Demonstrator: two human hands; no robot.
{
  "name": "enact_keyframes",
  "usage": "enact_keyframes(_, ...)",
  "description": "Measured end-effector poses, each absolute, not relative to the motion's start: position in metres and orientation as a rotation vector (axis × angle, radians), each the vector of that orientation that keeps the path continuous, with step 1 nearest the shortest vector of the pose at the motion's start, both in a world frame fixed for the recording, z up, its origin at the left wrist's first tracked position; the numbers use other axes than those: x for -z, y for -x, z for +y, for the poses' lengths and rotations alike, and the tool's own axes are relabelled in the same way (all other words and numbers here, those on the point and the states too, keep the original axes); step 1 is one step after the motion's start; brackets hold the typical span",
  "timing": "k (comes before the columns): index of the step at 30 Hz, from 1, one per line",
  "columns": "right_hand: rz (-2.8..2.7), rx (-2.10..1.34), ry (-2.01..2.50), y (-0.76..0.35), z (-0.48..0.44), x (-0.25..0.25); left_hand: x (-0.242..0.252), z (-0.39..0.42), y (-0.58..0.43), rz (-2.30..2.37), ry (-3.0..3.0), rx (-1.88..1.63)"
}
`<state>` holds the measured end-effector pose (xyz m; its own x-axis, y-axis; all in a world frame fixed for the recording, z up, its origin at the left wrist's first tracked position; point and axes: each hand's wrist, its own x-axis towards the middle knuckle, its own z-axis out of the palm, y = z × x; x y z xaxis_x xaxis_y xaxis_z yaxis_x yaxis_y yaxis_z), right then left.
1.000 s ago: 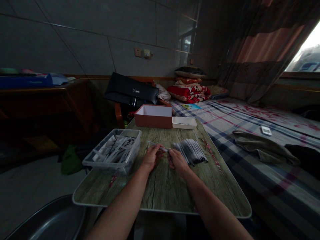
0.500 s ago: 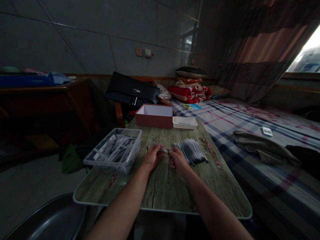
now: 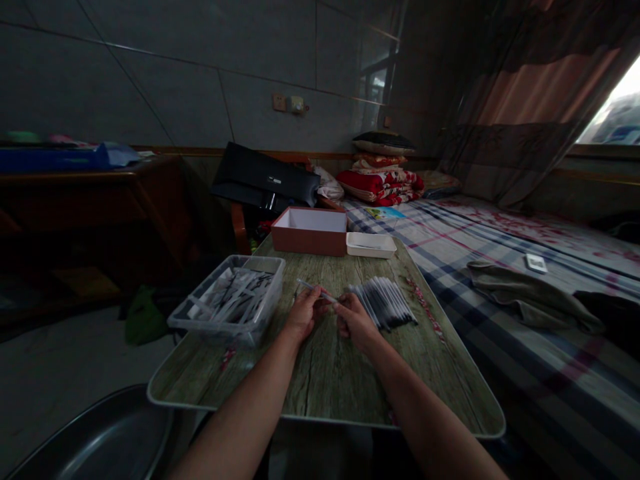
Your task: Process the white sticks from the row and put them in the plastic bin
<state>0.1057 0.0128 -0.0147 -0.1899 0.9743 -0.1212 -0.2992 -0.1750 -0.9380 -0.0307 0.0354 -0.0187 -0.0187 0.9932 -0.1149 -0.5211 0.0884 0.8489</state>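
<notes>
A slim, pale, pen-like stick [image 3: 313,288] is held slanting above the table between my two hands. My left hand [image 3: 303,316] closes round its middle, with the far end poking out past the fingers. At the near end, the thumb and fingers of my right hand [image 3: 355,317] pinch the stick. Just right of that hand lies a neat row of similar pale sticks with dark ends [image 3: 385,303]. A clear plastic box [image 3: 220,331] stands to the left of my left hand, heaped with loose whitish and dark slender pieces [image 3: 235,297].
At the table's [image 3: 320,380] far edge stand a reddish-brown open box [image 3: 307,241] and a small white tray [image 3: 371,252] with something thin inside. A bed with a checked sheet [image 3: 475,247] adjoins on the right. A dark basin [image 3: 100,437] sits low at left.
My right fingers have shifted slightly and now pinch the near end of the stick, which shows more clearly between the hands. My left hand has hardly moved.
</notes>
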Motion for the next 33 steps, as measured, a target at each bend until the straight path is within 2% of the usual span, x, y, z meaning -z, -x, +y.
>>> enact_keyframes(20,-1.06,-1.537,0.991,-0.106,0.015,0.018,0.022,0.04,0.034,0.926,-0.708,-1.446)
enact_keyframes(28,-0.879,-1.838,0.956,-0.11,0.01,0.005,0.022,0.04,0.033,0.938,-0.74,-1.482)
enact_keyframes(33,-0.957,-1.868,1.027,-0.111,0.01,0.003,0.021,0.038,0.031,0.955,-0.847,-1.451)
